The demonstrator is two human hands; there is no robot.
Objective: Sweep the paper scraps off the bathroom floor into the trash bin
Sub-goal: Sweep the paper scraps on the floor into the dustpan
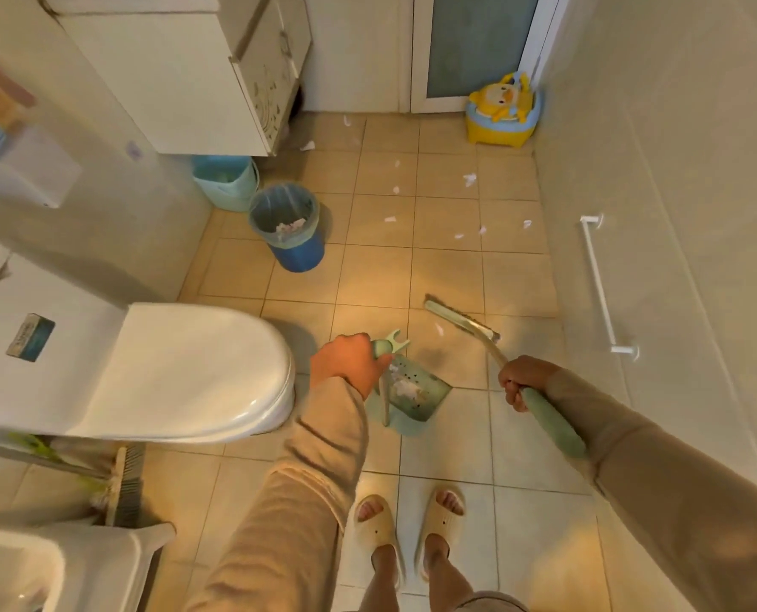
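Observation:
My left hand (pixel 346 362) grips the handle of a green dustpan (pixel 414 393) resting on the tiled floor, with white scraps lying in it. My right hand (pixel 522 382) is closed around the green handle of a broom (pixel 460 320), whose head touches the floor just beyond the pan. One paper scrap (pixel 438 329) lies between broom and pan. Several more scraps (pixel 469 178) are scattered farther off toward the door. A blue trash bin (pixel 293 231) lined with a bag stands to the left, paper inside it.
A white toilet (pixel 182 368) with its lid down is at my left. A light blue bucket (pixel 228 181) sits under a white cabinet (pixel 178 81). A yellow child's potty (pixel 502 110) stands by the door. A white rail (pixel 600 284) runs along the right wall.

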